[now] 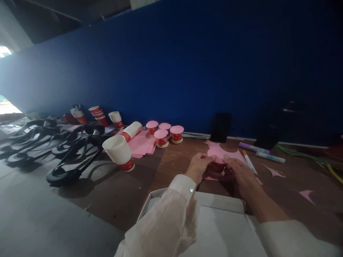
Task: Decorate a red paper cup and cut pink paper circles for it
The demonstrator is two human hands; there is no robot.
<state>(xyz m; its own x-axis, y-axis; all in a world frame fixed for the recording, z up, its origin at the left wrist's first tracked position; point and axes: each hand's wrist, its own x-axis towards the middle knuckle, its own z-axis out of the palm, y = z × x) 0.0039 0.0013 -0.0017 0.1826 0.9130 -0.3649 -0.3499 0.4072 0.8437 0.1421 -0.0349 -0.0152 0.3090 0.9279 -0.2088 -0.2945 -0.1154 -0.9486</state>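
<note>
A red paper cup (215,167) stands upside down on the table in front of me, with a pink paper disc (217,158) on its upturned base. My left hand (199,167) closes round the cup from the left, its thumb pressing the disc's edge. From the right, my right hand (239,174) grips the same cup, thumb also on the disc. Some of my fingers are hidden behind the cup. Beneath and behind it lies a pink paper sheet (237,155) with curved cut-outs. Several similar cups topped with pink discs (161,134) stand farther left.
A white box (219,225) lies between my forearms. Markers (254,147) and pink scraps (307,195) are at the right. Leftward are pink sheets (143,143), a tall cup stack (119,152) and black headsets (63,175). A blue partition (171,71) rises behind the table.
</note>
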